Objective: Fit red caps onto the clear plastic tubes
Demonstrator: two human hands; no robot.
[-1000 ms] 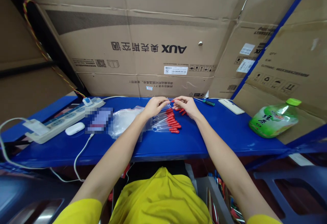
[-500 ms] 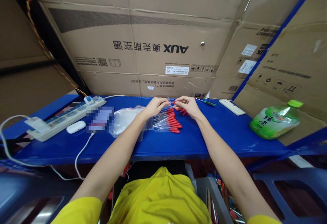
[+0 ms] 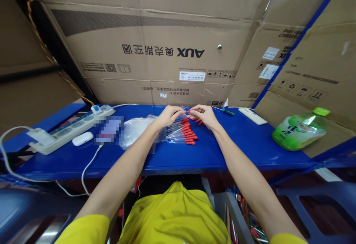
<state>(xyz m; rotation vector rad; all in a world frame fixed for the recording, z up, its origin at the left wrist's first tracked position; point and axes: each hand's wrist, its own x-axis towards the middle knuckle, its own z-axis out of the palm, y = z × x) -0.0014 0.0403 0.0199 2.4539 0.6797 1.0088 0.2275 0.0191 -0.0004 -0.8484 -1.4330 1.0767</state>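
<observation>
My left hand (image 3: 167,115) and my right hand (image 3: 203,114) meet over the far middle of the blue shelf (image 3: 222,151). Both pinch a small clear bag with a red-handled tool (image 3: 185,109) between their fingertips. Just below the hands lies a row of several bagged red-handled tools (image 3: 185,133), lined up side by side. A few loose red-handled tools (image 3: 199,121) lie under my right hand. A heap of empty clear bags (image 3: 136,131) sits to the left of my left wrist.
A power strip (image 3: 71,128) with cables, a white earbud case (image 3: 81,138) and a blurred item (image 3: 109,129) lie at the left. A green-handled screwdriver (image 3: 227,112), a white phone (image 3: 251,116) and a green bottle (image 3: 300,129) lie at the right. Cardboard boxes (image 3: 167,51) wall the back.
Both hands stay pinched together on the small bag; they have shifted only slightly toward the back of the shelf. The row of bagged tools has not moved.
</observation>
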